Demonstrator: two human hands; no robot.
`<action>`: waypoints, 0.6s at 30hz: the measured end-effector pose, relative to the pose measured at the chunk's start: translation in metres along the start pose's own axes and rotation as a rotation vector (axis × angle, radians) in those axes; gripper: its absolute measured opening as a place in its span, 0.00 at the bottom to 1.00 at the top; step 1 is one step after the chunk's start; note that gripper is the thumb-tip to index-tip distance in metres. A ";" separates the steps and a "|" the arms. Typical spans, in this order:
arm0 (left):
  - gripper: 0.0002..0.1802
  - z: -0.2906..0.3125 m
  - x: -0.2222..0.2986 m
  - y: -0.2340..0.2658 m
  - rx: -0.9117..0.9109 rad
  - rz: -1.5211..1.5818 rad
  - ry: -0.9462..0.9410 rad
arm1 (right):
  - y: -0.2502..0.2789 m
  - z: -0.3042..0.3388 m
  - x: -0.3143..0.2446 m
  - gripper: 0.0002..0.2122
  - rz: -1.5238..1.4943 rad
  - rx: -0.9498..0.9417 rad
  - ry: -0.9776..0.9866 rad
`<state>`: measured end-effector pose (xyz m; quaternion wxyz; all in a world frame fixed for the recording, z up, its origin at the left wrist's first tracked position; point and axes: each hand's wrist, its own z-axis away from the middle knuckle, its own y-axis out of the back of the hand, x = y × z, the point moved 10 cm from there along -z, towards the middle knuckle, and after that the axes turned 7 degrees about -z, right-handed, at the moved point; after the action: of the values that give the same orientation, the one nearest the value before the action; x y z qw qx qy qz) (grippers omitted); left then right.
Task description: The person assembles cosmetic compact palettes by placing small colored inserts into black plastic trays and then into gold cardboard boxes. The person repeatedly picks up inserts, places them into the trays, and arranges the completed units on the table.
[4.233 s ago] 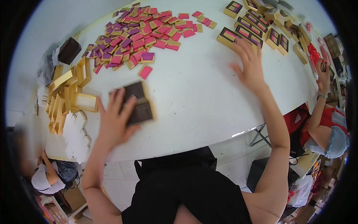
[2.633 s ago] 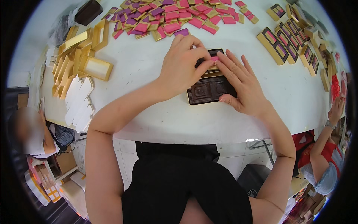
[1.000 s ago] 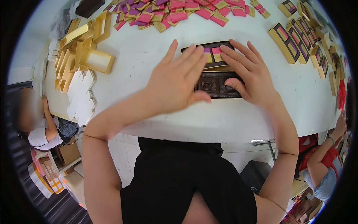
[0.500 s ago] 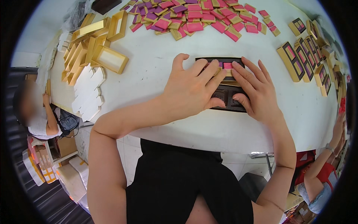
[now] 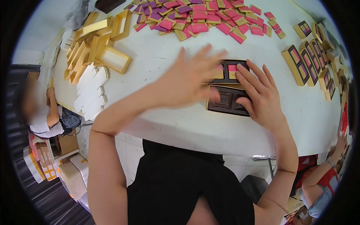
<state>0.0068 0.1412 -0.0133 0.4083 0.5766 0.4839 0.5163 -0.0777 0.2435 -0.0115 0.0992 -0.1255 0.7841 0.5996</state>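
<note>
One pink piece [image 5: 232,70] by the right hand [image 5: 261,98] bears unreadable print.

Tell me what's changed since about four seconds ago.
Two dark-lined boxes moved right. The farther box now holds wrapped pieces; the nearer box's visible compartments remain empty. The right hand left the filled boxes for these two. The left hand moved right too, blurred over the farther box. The pile and open gold boxes stayed put.

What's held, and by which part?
Right hand rests on right ends of farther box and nearer box; grip unclear. Left hand blurred, spread; no hold visible.
</note>
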 end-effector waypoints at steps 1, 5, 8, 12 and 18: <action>0.32 -0.002 -0.032 0.016 0.193 0.012 0.076 | 0.001 0.000 0.000 0.25 -0.002 0.003 0.002; 0.24 -0.003 -0.140 0.032 0.272 -0.335 0.323 | 0.001 0.001 -0.001 0.25 -0.029 0.020 0.004; 0.18 0.005 -0.159 0.032 0.246 -0.271 0.411 | 0.000 0.002 -0.001 0.25 -0.018 0.031 0.009; 0.13 0.012 -0.152 0.048 0.532 0.456 0.513 | 0.000 0.002 -0.001 0.25 -0.028 0.045 0.007; 0.13 0.001 -0.107 0.012 0.362 1.421 0.623 | 0.022 0.006 0.003 0.23 -0.264 0.283 -0.019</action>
<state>0.0093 0.0340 -0.0231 -0.2729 0.6336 0.1685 0.7041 -0.0878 0.2540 0.0059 0.2012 -0.2062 0.8364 0.4663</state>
